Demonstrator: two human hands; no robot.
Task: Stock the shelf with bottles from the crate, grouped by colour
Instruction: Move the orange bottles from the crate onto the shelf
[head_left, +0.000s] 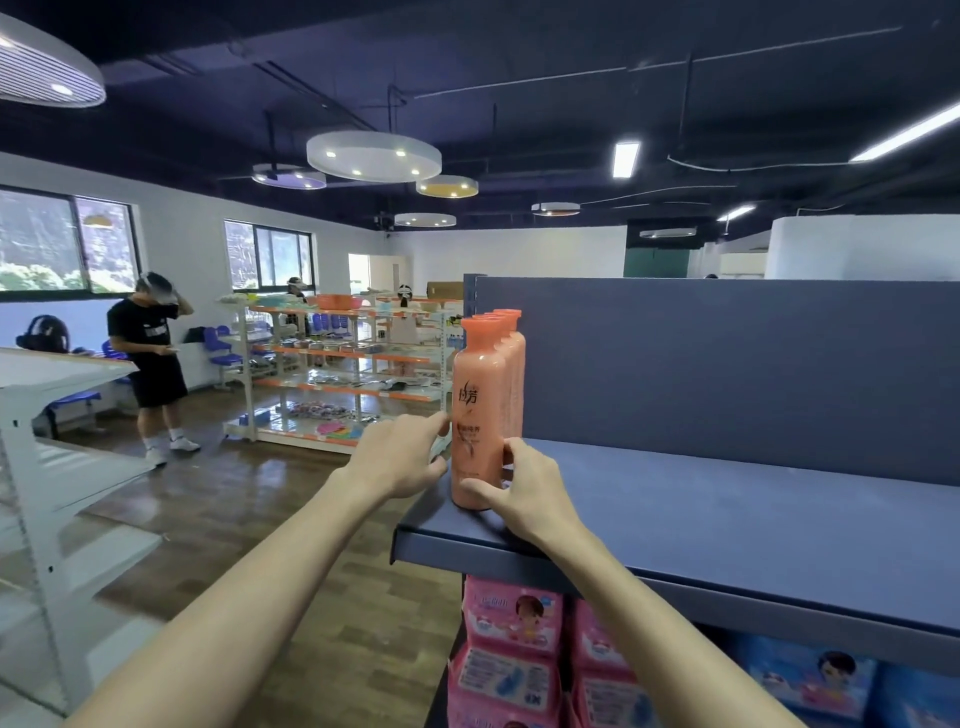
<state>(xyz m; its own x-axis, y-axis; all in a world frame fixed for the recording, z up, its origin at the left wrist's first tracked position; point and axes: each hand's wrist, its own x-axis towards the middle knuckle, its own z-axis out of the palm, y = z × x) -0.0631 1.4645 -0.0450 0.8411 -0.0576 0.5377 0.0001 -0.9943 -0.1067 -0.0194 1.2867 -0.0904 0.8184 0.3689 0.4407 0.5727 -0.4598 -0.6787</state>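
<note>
The front bottle stands upright at the near left corner of the shelf, its long axis vertical, and is flanked low down by both hands. The right hand is wrapped around its base from the near right in a loose grip, while the left hand touches its left side with fingertips only, not clenched. Behind it, a row of like orange bottles runs straight toward the far back panel, so any nudge is judged to be needed along that line.
</note>
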